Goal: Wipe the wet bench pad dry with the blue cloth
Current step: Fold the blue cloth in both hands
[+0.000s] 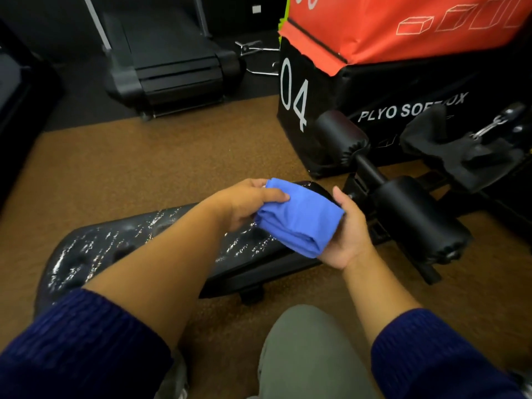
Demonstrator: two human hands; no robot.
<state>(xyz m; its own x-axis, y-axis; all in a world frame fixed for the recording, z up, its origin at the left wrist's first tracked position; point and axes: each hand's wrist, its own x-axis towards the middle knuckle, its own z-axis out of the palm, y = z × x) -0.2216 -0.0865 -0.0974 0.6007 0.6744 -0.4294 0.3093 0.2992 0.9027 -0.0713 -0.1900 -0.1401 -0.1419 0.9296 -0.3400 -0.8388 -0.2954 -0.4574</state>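
Observation:
A folded blue cloth [299, 218] is held between both my hands just above the right end of the black bench pad [115, 249]. My left hand [247, 201] grips the cloth's top left edge with thumb and fingers. My right hand [349, 231] cups its right side and underside. The pad runs low across the brown carpet from lower left to centre and glistens with streaks and drops of water. My left forearm crosses over the pad's middle and hides part of it.
Black foam roller pads [414, 217] on a bar stand right of the bench. A black plyo soft box [374, 90] with an orange box on top sits behind. A treadmill [169, 61] is at the back left. My knee [311, 349] is at the bottom.

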